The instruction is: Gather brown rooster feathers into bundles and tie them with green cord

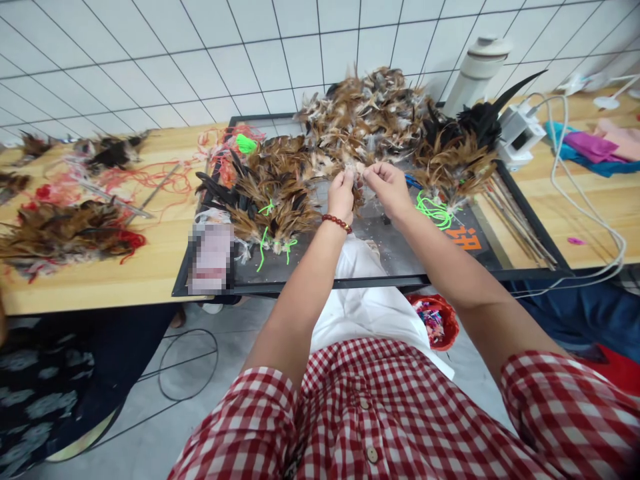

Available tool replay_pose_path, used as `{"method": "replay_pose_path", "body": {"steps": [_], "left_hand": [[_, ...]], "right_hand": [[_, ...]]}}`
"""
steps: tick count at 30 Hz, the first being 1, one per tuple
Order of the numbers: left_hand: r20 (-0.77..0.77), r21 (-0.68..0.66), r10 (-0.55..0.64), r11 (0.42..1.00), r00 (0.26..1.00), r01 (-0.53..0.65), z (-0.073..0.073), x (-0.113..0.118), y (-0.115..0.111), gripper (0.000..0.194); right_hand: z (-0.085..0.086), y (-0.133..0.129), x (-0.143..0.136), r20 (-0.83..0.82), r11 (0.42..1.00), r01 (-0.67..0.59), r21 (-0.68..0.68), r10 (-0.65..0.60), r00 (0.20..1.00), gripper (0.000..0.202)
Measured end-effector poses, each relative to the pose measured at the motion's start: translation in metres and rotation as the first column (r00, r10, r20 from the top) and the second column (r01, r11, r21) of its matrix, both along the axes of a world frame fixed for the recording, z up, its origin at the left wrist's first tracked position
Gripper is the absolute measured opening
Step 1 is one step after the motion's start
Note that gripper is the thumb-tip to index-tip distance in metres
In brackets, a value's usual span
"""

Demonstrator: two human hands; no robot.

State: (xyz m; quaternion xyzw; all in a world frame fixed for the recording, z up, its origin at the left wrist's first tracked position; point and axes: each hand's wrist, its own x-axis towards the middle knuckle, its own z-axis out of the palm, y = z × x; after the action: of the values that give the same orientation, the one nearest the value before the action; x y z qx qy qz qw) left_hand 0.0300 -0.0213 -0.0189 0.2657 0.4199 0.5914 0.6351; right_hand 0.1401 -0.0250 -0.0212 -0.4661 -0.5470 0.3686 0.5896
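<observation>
The thumb and forefinger of my left hand (pixel 341 195) are pinched on a small feather tuft (pixel 358 197), which lies just to the right of those fingertips, in the narrow gap between my hands. Its long axis seems to run far to near, pale fluff far, brown tips near, though blur leaves me unsure. My left hand is the nearer to it; my right hand (pixel 391 192) comes in from the right, finger and thumb closed together beside the fluff, and I cannot tell whether they grip anything. Around my left wrist sits one bead bracelet (pixel 337 223). Beyond my fingers stands one big feather pile (pixel 370 117); to the left lies one group of feather bunches (pixel 285 173) with three green ties (pixel 261 251) showing, and to the right one more feather heap (pixel 453 157) with one tangle of green string (pixel 434 210). Farther right I count one white bottle (pixel 475 77) and several sticks (pixel 523 223), too crowded to number.
</observation>
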Motion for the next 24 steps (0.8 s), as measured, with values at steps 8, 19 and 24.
{"method": "replay_pose_path", "body": {"steps": [8,19,24], "left_hand": [[-0.056,0.1,0.019,0.995,0.998,-0.013,-0.006,0.002,0.002,0.023],[0.004,0.132,-0.027,0.991,1.0,0.026,0.008,0.004,-0.006,0.025],[-0.024,0.095,0.006,0.995,1.0,-0.003,0.011,-0.001,-0.003,0.03]], "right_hand": [[0.015,-0.011,-0.013,-0.091,0.988,0.057,-0.144,-0.071,0.993,0.035],[0.017,-0.008,-0.003,-0.169,0.964,-0.036,-0.262,-0.009,0.986,0.057],[0.024,0.0,0.034,0.29,0.99,0.132,0.041,-0.138,0.947,0.027]]}}
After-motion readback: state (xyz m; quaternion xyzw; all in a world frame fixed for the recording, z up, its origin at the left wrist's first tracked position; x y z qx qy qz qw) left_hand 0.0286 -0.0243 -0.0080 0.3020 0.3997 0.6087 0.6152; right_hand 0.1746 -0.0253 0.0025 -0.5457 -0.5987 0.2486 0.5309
